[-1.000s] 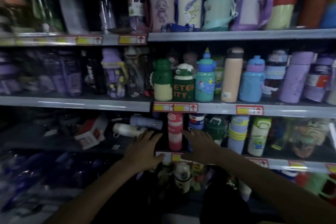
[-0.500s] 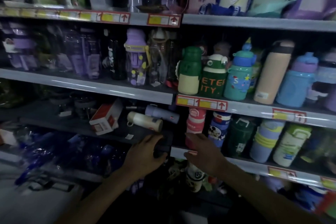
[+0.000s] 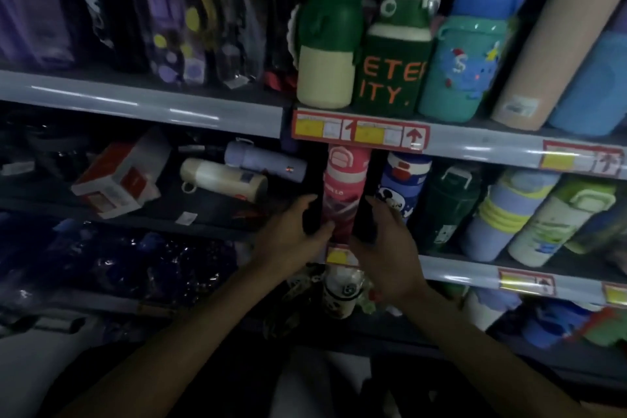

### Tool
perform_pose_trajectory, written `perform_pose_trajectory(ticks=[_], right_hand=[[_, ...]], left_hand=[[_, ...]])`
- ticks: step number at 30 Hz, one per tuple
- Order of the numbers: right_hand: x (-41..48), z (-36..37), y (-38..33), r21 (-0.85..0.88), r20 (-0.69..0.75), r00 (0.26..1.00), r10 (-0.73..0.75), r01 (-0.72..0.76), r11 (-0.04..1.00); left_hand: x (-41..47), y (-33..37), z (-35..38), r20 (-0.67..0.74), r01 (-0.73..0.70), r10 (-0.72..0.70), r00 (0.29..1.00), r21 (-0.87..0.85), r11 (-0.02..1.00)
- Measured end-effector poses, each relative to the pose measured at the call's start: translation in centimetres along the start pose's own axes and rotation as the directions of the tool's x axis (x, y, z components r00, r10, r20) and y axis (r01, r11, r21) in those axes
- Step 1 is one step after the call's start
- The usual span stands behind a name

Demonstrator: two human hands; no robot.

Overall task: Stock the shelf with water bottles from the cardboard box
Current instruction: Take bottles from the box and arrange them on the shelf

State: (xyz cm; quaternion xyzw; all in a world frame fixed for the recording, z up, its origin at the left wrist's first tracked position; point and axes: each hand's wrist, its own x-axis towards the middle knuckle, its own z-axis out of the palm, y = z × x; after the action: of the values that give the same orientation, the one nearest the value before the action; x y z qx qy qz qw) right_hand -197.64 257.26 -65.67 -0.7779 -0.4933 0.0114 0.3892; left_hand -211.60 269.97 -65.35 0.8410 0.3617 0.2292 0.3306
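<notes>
Two hands flank the pink bottle (image 3: 344,180): left hand (image 3: 295,234) and right hand (image 3: 390,248), fingers curled inward on both. Dark shapes sit inside each curl; too dim to tell whether either hand grasps anything.

Pink bottle stands upright at the front of the shelf (image 3: 458,270), blue bottle (image 3: 400,187) just beside it on the right. Cardboard box not in view.

Risks: a nudge from either hand could tip the pink bottle off the front edge, or into the blue bottle and along the row. Headroom tight; its cap reaches the price strip (image 3: 359,131) overhead.

Open room lies left, where a cream bottle (image 3: 224,178) and a lilac bottle (image 3: 264,163) lie loose and might roll.
</notes>
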Motion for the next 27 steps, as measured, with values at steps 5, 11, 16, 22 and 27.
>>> perform_pose_trajectory(ticks=[5, 11, 16, 22, 27], right_hand=[[0.1, 2.0, 2.0, 0.020, -0.046, 0.999, 0.000, 0.001, 1.000], [0.5, 3.2, 2.2, 0.041, -0.031, 0.999, -0.023, 0.024, 0.999], [1.5, 4.4, 2.6, 0.235, -0.021, 0.996, 0.085, -0.078, 0.969], [2.6, 5.9, 3.0, 0.348, 0.006, 0.984, 0.178, -0.169, 0.922], [3.1, 5.9, 3.1, 0.457, 0.015, 0.963, 0.267, -0.245, 0.855]], left_hand=[[1.6, 0.2, 3.8, -0.076, 0.149, -0.197, 0.977, -0.416, 0.897], [3.2, -1.2, 4.7, -0.103, 0.144, -0.238, 0.966, -0.552, 0.822], [4.1, -0.8, 4.8, -0.089, 0.064, -0.139, 0.986, -0.573, 0.817], [5.0, 0.2, 5.0, -0.115, -0.052, -0.011, 0.993, -0.529, 0.847], [5.8, 0.4, 4.9, -0.107, -0.053, -0.007, 0.994, -0.546, 0.836]])
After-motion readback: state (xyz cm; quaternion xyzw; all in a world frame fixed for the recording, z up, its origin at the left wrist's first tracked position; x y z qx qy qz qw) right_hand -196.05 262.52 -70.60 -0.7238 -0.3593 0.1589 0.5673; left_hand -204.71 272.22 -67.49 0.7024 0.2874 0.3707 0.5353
